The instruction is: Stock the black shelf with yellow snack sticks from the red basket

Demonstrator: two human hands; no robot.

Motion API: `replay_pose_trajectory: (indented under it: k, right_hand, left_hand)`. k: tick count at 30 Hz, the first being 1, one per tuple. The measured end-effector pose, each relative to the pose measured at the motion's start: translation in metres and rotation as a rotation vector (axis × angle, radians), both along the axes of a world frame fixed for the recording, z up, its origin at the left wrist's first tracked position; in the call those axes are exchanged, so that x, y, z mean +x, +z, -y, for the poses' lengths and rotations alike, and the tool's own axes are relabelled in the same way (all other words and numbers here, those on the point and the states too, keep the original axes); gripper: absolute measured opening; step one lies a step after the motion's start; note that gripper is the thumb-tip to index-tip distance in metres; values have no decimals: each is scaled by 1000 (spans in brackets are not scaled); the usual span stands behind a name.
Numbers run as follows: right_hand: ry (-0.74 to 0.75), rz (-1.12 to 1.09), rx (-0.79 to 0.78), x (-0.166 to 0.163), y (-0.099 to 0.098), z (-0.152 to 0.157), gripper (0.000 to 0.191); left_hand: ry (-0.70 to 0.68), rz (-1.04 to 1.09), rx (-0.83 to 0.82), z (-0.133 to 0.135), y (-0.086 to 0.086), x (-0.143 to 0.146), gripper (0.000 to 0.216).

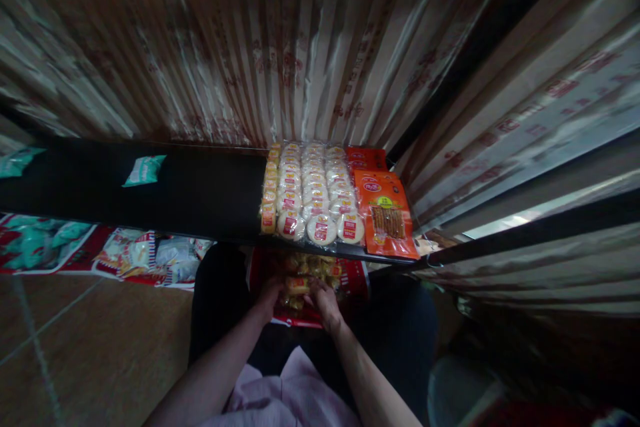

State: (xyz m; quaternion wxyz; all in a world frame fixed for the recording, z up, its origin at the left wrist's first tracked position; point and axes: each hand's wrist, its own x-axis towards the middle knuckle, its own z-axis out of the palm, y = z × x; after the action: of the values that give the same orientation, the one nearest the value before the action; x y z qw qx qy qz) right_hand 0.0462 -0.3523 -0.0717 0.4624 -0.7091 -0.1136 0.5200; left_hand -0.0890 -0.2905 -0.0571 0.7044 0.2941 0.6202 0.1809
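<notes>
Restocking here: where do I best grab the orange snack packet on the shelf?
Pinch the orange packet by its near edge, which seems to overhang the shelf front, coming from the front: it lies flat, with round cakes tight along its left.

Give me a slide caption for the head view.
Left hand and right hand handle a red snack bag below a stocked black shelf.

A long black shelf point(200, 193) is running from side to side. Round white cakes point(315, 197) are lying on it in neat rows, and yellow packs point(270, 197) are lining up just beside them. An orange bag point(387, 220) is lying on their other side, with red packs point(367, 157) sitting behind it. A small green bag point(145, 170) is sitting well apart.
</notes>
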Motion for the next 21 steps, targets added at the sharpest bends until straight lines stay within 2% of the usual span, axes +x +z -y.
replay_pose_trajectory:
  k: [4, 10, 16, 21]
  right_hand:
    - [-111, -117, -23, 2, 11, 3, 21]
    - [-103, -64, -18, 7, 18, 10, 25]
    - [-49, -23, 28, -2, 20, 14, 26]
    - [4, -6, 70, -10, 16, 19, 26]
  left_hand:
    - [-38, -42, -22, 4, -4, 5, 23]
    - [-136, -69, 66, 11, 1, 7, 17]
    - [-285, -78, 172, 25, 10, 2, 19]
    - [-308, -112, 242, 32, 10, -5, 11]
